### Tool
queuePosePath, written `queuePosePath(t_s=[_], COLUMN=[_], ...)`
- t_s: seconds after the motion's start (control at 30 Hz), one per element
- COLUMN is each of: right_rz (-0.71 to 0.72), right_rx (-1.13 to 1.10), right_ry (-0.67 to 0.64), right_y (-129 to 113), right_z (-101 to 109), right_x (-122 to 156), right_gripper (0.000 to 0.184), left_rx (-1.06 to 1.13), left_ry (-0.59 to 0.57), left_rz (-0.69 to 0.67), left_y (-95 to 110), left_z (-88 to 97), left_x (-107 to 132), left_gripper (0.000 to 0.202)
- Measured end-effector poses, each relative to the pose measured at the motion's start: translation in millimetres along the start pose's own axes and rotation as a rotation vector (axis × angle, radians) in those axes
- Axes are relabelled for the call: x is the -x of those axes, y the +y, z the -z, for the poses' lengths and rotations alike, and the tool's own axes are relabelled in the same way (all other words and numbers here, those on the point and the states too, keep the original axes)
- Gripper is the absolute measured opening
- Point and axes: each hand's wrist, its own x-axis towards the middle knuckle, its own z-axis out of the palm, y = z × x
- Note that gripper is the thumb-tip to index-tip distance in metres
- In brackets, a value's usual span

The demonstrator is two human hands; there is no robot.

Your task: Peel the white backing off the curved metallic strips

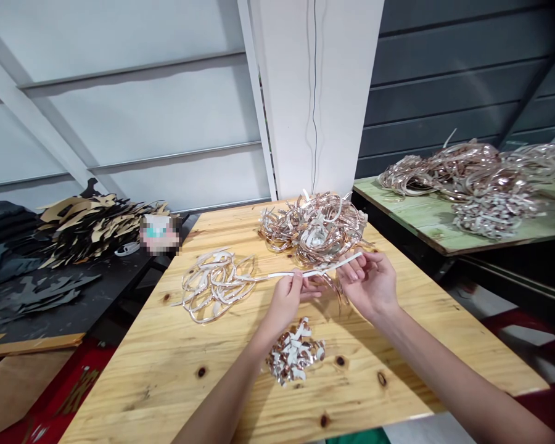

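Observation:
A narrow strip (337,265), white on the side that shows, stretches between my two hands above the wooden table (157,364). My left hand (287,297) pinches it between thumb and fingers near its middle. At its right end, the thumb and fingers of my right hand (374,285) close on the strip. Thin rose-gold strands hang just below, between the hands. Behind my hands lies a tangled pile of shiny rose-gold and white strips (326,225). To the left rests a looser group of strips (217,287). Small cut pieces (298,353) form a heap nearer me, beside my left forearm.
A green-topped table (425,219) on the right bears more bundled shiny strips (472,166). On the left, a dark table (115,283) carries tan and black cut scraps (92,225). A blurred patch (161,234) hides something at its edge. Panelled walls stand behind.

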Motion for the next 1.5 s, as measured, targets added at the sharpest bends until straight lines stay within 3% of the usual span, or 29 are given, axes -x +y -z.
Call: queuePosePath(t_s=[0.37,0.5,0.63,0.77,0.93,1.0,1.13,1.5], right_rz=[0.153,0.289,0.252,0.18,0.191,0.219,0.219,0.14], right_rx=[0.114,0.425,1.013,1.285,1.304,1.328,1.375,1.164], right_ry=[0.06,0.112,-0.082,-0.297,-0.347,-0.387,-0.473,-0.408], right_y=[4.7,3.4,13.6,25.9,28.8,29.9,34.8,34.9], right_z=[-0.1,7.1,16.1,17.6,15.0,14.8,16.6,20.0], right_x=[2.9,-1.6,-2.2,4.0,9.5,11.6,15.7,11.0], right_gripper=[0.018,0.02,0.027,0.038,0.032,0.029,0.03,0.028], left_rx=[-0.03,-0.172,-0.461,-0.583,-0.582,-0.591,-0.593,-0.609], left_ry=[0.243,0.265,0.141,0.023,0.035,0.054,-0.017,0.015], left_rz=[-0.148,-0.28,-0.447,-0.506,-0.559,-0.51,-0.364,-0.324], left_y=[2.6,7.4,16.2,22.0,20.8,19.4,17.5,17.2], left_z=[0.5,11.5,13.6,7.7,5.7,4.6,0.3,-1.3], left_x=[2.1,6.1,13.1,19.7,19.5,18.5,17.9,18.2], left_gripper=[0.057,0.052,0.044,0.042,0.038,0.035,0.035,0.036])
